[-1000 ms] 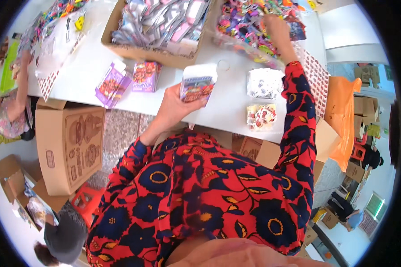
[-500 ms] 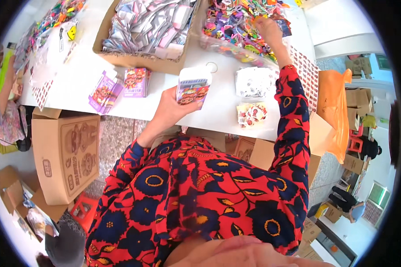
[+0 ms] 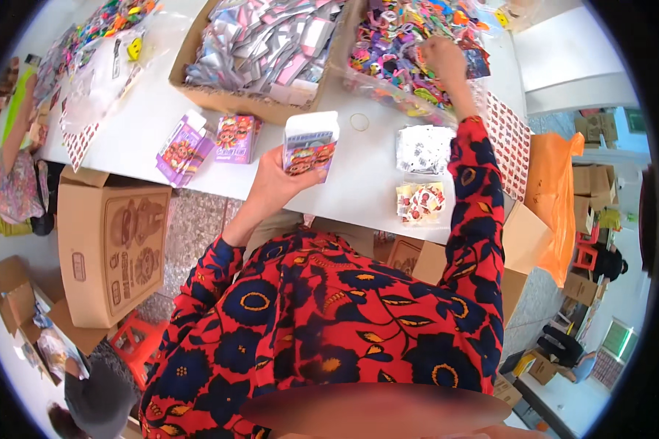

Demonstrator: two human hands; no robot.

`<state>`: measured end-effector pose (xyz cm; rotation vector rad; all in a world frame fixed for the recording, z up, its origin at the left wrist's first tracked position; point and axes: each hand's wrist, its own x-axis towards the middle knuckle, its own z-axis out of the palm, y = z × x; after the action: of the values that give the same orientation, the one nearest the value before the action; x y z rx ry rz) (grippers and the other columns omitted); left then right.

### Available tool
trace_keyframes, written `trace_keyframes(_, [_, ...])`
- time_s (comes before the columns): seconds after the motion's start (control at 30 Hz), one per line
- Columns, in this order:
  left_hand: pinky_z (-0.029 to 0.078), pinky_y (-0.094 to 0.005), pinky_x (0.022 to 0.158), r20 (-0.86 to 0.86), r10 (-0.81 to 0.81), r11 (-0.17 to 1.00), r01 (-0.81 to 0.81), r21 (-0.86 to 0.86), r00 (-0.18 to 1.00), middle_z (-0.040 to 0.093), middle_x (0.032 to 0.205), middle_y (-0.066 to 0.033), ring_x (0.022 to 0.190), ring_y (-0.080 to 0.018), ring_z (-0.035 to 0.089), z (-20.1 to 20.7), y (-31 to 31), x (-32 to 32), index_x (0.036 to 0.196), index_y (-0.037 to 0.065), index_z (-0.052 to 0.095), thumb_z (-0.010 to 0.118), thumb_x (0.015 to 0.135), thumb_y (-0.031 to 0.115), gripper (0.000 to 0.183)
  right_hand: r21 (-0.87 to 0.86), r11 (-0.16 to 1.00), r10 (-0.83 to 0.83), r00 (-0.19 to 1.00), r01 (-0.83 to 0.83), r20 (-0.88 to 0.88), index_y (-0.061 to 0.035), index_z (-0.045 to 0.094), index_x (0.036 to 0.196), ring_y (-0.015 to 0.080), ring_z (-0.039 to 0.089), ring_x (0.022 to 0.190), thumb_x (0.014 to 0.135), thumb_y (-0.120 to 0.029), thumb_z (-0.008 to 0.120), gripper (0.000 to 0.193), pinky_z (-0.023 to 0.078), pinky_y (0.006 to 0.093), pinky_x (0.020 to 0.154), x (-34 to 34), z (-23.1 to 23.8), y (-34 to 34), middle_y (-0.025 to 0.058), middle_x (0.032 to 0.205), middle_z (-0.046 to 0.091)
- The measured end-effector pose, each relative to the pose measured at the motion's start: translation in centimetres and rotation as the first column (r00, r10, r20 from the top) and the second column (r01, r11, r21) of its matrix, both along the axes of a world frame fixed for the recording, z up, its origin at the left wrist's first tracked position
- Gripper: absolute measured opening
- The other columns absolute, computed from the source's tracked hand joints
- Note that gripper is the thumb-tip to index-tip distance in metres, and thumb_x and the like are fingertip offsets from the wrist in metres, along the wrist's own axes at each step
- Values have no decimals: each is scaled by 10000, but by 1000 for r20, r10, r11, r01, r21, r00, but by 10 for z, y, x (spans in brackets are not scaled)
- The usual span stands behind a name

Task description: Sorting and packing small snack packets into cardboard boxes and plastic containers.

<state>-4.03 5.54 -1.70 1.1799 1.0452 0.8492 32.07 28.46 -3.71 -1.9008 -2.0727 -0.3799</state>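
My left hand (image 3: 272, 189) grips a small purple printed carton (image 3: 310, 155) upright over the front of the table, its white top flap raised. At the far right, my right hand (image 3: 444, 61) is down among the colourful small trinkets (image 3: 392, 45) in a clear plastic bin (image 3: 388, 94). Its fingers are curled, and what they pinch is too small to make out. Left of the carton lie two similar purple cartons, one with its flap up (image 3: 183, 150) and a flatter stack (image 3: 236, 139).
A cardboard box (image 3: 260, 106) of grey-and-pink packets stands beside the bin. White printed packets (image 3: 423, 150) and red-and-cream packets (image 3: 420, 203) lie near my right forearm. Sticker sheets (image 3: 507, 146) and an orange bag (image 3: 549, 197) are at the right. Another person's arm (image 3: 20, 110) shows at far left.
The view has shifted, so the table's things sit slightly further right and lower. My right hand stays among the trinkets, its fingers curled. My left hand still holds the carton.
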Motion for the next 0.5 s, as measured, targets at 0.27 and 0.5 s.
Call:
trace_keyframes(0.27, [504, -244, 723, 54, 16, 996, -20, 89, 998, 680, 892, -50, 800, -74, 607, -1, 3, 0, 1007, -21, 649, 746, 741, 101, 308, 255, 743, 667, 714, -618, -214, -72, 665, 826, 169, 619, 635, 878, -119, 613, 87, 498, 254, 601, -111, 154, -105, 43, 752, 659])
trace_keyframes(0.5, [519, -251, 678, 69, -58, 998, 56, 32, 996, 679, 842, -52, 736, -82, 622, 6, -1, 2, 982, -27, 650, 727, 741, 97, 283, 67, 486, 846, 450, -871, -286, 30, 628, 841, 225, 627, 812, 786, 23, 642, 58, 503, 292, 717, -152, 172, -149, 95, 882, 647])
